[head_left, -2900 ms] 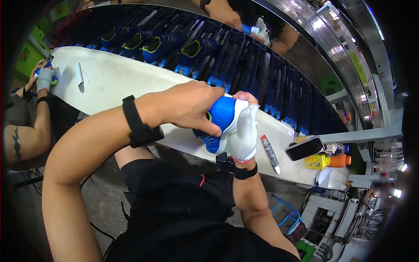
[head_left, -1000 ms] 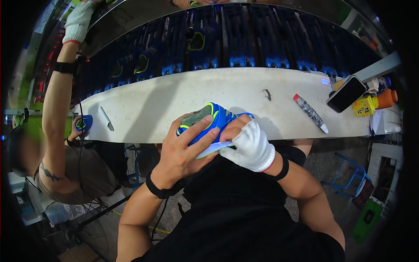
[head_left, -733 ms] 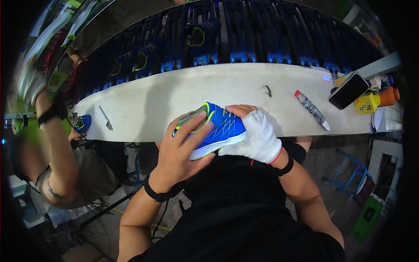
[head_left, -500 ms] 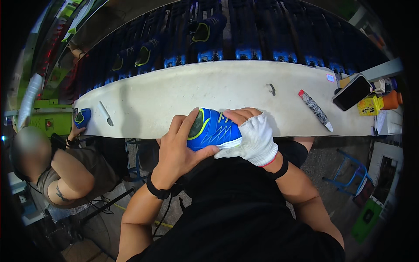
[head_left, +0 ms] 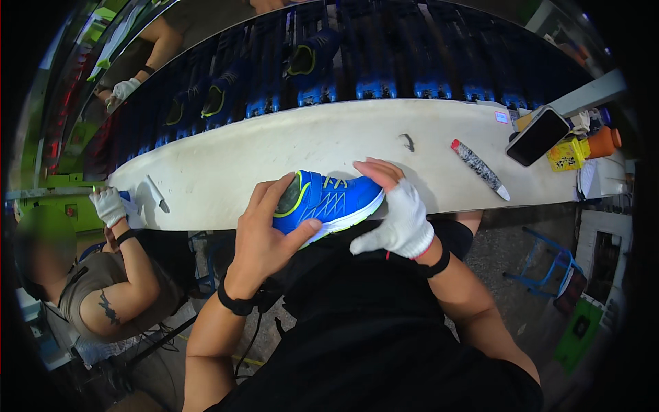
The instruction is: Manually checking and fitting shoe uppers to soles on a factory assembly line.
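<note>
A blue sneaker (head_left: 338, 200) with lime-green collar trim, a white sole and a dark filling in its opening is held over the near edge of the white worktable (head_left: 288, 144). My bare left hand (head_left: 264, 230) grips its heel end, thumb on the near side and fingers round the far side. Beside the toe, my right hand (head_left: 401, 216) wears a white fingerless-tipped glove; its thumb and fingers are spread wide around the toe end, with a gap on the thumb side. Whether its fingertips touch the toe I cannot tell.
Beyond the table, a slatted conveyor (head_left: 374, 69) carries several blue shoes. At the right lie a patterned pen-like tool (head_left: 480, 169), a phone (head_left: 539, 136) and an orange container (head_left: 604, 141). A co-worker (head_left: 113, 288) sits at the left near a silvery marker (head_left: 157, 193).
My right hand has loosened from the sneaker's front and spread, baring the toe. My left hand keeps its hold. The co-worker's gloved hand has come up at the table's left end.
</note>
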`<control>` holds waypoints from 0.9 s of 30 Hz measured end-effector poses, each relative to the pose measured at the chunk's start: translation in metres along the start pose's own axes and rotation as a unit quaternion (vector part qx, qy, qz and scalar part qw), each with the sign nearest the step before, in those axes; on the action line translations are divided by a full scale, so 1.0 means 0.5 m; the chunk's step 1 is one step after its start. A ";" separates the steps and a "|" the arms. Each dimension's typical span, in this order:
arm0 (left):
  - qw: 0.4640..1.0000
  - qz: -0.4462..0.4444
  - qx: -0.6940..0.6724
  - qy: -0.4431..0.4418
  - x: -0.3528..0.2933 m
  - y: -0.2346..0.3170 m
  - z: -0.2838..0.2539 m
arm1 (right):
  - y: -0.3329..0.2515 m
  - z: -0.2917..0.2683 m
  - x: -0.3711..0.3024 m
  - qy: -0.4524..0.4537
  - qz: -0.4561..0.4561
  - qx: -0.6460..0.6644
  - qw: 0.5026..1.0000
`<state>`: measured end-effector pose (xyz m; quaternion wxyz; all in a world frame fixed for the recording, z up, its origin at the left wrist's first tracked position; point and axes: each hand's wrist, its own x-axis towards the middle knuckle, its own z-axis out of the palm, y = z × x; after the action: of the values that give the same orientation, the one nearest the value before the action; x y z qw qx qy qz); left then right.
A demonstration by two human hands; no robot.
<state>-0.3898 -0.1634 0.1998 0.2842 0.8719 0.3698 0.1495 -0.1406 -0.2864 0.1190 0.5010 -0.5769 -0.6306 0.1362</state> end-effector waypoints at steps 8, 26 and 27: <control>0.955 0.066 -0.290 0.008 0.171 0.068 -0.020 | -0.107 -0.128 -0.066 0.118 -0.058 -0.094 0.987; 0.984 -0.146 -0.093 0.048 0.504 -0.133 0.067 | -0.392 -0.512 0.364 0.296 -0.299 0.066 0.905; 0.985 -0.081 -0.087 0.124 0.470 -0.216 0.090 | -0.398 -0.541 0.438 0.347 -0.348 -0.293 0.820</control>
<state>-0.2686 0.0518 0.1105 0.3223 0.7855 0.4573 0.2647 -0.0081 -0.2664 0.4968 0.5077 -0.4479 -0.5841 -0.4478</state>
